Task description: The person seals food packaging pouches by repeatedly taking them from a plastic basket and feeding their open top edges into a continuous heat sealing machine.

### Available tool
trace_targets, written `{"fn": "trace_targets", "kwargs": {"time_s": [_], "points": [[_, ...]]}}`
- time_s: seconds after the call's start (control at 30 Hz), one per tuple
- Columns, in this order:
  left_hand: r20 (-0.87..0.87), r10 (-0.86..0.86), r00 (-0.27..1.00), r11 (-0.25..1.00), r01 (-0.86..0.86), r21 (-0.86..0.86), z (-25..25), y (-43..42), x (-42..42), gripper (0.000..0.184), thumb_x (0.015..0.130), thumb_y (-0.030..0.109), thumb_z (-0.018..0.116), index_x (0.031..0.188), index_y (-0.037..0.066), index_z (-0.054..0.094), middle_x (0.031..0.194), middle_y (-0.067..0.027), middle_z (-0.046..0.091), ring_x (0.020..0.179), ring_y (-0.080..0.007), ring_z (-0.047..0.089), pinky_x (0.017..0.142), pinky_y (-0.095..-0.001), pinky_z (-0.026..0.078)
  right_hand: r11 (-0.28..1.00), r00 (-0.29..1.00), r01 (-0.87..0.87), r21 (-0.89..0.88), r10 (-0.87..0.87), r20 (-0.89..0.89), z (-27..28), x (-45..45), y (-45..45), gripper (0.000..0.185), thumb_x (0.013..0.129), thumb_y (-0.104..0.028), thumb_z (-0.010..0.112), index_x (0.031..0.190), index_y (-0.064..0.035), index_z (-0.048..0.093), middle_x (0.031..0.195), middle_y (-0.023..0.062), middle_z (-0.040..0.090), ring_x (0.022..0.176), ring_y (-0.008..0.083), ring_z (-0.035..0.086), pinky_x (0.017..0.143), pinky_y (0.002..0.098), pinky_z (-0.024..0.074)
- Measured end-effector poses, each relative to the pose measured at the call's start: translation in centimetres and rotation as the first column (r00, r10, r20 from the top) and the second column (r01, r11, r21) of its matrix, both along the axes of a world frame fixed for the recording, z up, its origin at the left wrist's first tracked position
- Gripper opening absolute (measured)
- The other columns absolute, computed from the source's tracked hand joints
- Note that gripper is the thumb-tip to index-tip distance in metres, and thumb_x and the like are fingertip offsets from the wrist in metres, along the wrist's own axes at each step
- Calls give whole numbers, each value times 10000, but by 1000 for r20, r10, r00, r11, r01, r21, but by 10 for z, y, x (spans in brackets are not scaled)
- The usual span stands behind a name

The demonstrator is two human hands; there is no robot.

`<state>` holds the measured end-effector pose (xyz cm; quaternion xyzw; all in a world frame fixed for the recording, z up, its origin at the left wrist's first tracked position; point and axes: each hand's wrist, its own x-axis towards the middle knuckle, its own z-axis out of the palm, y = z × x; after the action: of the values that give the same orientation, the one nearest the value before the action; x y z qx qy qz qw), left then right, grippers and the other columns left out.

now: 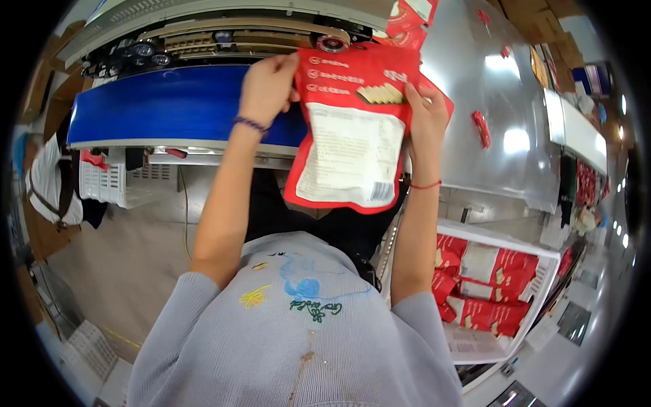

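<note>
A red snack pouch point(352, 152) with a white printed panel and a barcode hangs upright in front of me, over the near edge of a blue belt point(163, 108). My left hand point(270, 88) is closed at the pouch's upper left edge, fingers curled. On the opposite side, my right hand point(427, 119) grips the upper right edge, thumb on the front. Behind that hand a red corner sticks out; I cannot tell whether it belongs to the same pouch. The pouch's top edge lies close to the machine's guide rail point(251, 30).
A white crate point(553, 271) holding several red pouches stands at my right. On the metal table point(468, 163) lie small red packets point(481, 129), with more red packaging point(407, 24) at the back. A white basket point(102, 178) sits below the belt on the left.
</note>
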<state>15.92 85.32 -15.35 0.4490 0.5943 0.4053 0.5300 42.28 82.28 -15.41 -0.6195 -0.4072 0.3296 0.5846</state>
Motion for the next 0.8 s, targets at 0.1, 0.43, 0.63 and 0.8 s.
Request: {"fn": "trace_targets", "kwargs": {"time_s": [0.1, 0.43, 0.63, 0.8], "points": [[-293, 137, 946, 965, -61, 254, 27, -35, -36, 360, 981, 346, 573, 1088, 20, 683, 874, -77, 731, 544, -103, 603, 517, -240, 467, 999, 998, -44, -3, 44, -40, -4, -24, 7, 246, 880, -153, 729, 964, 33, 590, 794, 91, 672, 750, 119, 628, 648, 260, 498], [110, -368, 923, 877, 305, 372, 73, -137, 35, 233, 1024, 149, 524, 1115, -25, 649, 875, -33, 628, 521, 0, 379, 488, -144, 262, 975, 779, 224, -3, -178, 602, 2, 78, -255, 126, 885, -16, 635, 1004, -39, 668, 924, 97, 706, 848, 214, 702, 758, 314, 544], [133, -639, 758, 761, 595, 260, 67, -152, 98, 198, 1018, 150, 538, 1091, 5, 651, 812, -13, 619, 523, 6, 400, 472, -144, 258, 623, 319, 602, -499, 385, 866, -54, 205, -503, 337, 763, -45, 678, 1096, -86, 649, 1158, 161, 636, 1147, 314, 574, 974, 417, 464], [63, -708, 704, 696, 680, 230, 76, -164, 94, 158, 1005, 87, 542, 1048, -8, 660, 783, -18, 620, 554, -10, 430, 510, -156, 333, 338, 305, 723, -602, 626, 718, -98, 253, -568, 257, 763, -109, 684, 1018, -104, 652, 1004, 149, 673, 1027, 314, 631, 909, 418, 476]]}}
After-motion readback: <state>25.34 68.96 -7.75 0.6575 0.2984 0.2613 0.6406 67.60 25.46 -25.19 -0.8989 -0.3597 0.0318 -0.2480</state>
